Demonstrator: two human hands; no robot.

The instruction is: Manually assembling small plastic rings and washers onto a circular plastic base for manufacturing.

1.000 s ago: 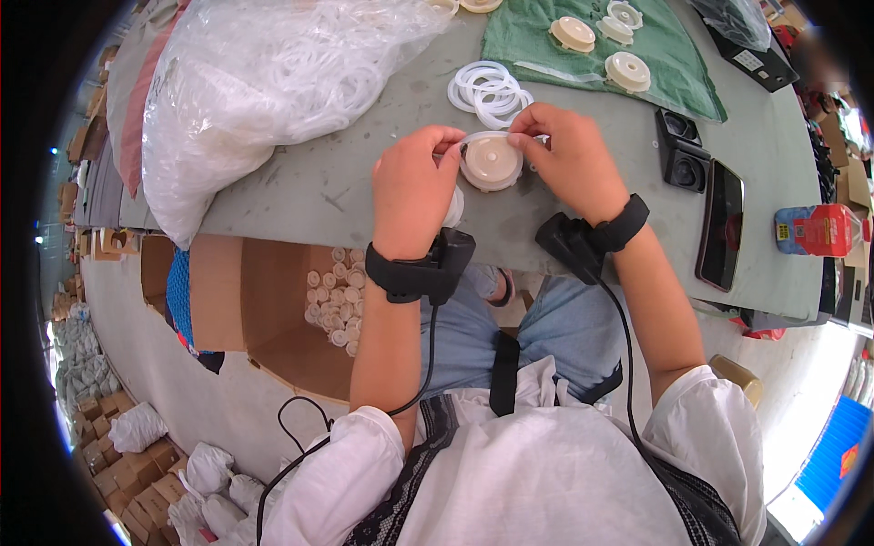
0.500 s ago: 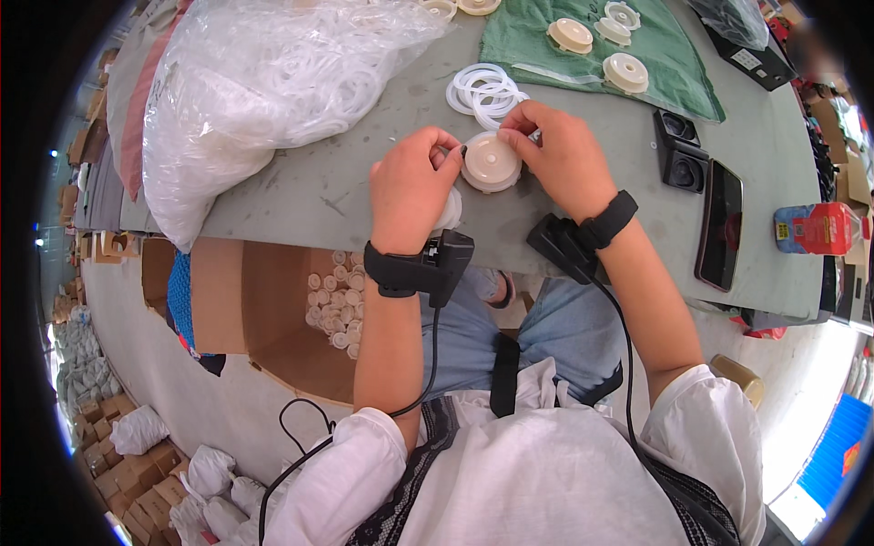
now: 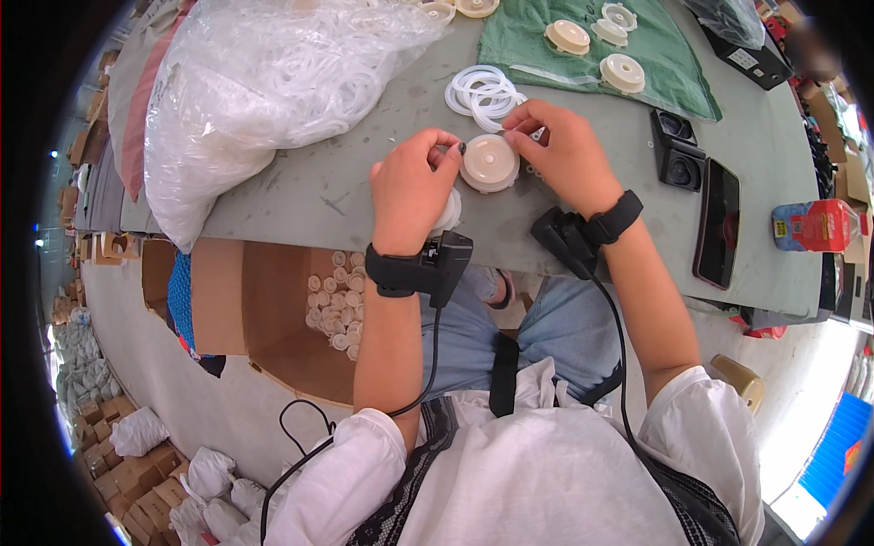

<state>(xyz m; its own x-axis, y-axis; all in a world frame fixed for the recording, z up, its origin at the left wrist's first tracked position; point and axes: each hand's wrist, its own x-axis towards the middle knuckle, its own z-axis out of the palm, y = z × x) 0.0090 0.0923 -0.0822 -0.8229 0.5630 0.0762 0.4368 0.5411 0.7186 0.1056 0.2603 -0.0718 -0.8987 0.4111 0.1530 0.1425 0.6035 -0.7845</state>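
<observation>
A round cream plastic cap lies on the table between my two hands. My left hand is at its left side, thumb and forefinger closed on a small black piece beside the cap's rim. At the upper right of the cap, my right hand has its thumb and forefinger pinched together; what they hold, if anything, is too small to make out. Partly hidden by my left hand, a whitish round part rests near the table edge. Clear white rings lie in a loose pile just beyond the cap.
A large plastic bag of rings fills the left. Several caps sit on a green cloth at the far right. A black case, a phone and a red carton lie rightward. Below the edge, a cardboard box holds caps.
My right fingertips have shifted slightly right, away from the cap's rim. My left hand and the cap stay almost where they were.
</observation>
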